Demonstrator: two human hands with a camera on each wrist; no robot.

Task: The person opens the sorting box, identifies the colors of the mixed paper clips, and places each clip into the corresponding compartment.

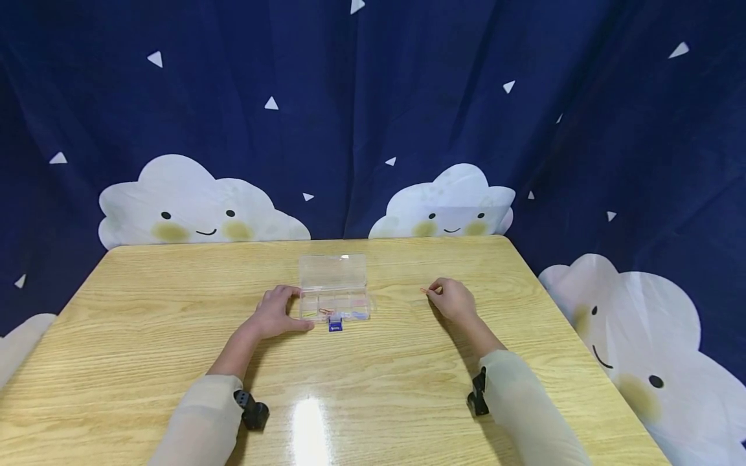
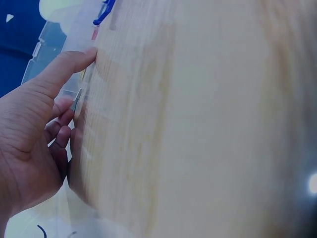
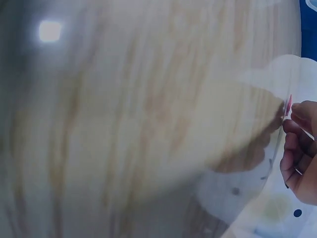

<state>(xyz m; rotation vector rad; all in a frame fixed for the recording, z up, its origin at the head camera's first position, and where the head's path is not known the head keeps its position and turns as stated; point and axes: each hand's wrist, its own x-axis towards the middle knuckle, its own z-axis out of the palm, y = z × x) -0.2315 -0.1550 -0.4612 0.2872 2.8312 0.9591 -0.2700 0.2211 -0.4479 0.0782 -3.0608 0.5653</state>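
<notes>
A clear plastic compartment box lies on the table with its lid raised at the back. Small yellow, reddish and bluish pieces sit in its front compartments, and a blue latch hangs at the front. My left hand grips the box's left end, thumb at the front edge and fingers curled at the side. To the right of the box, my right hand pinches a small orange-red paper clip between thumb and index finger, close over the table.
The light wood table stretches around both hands. Behind it and along its right side hangs a dark blue curtain with white clouds and triangles. A black wrist camera is strapped to the left wrist, another to the right.
</notes>
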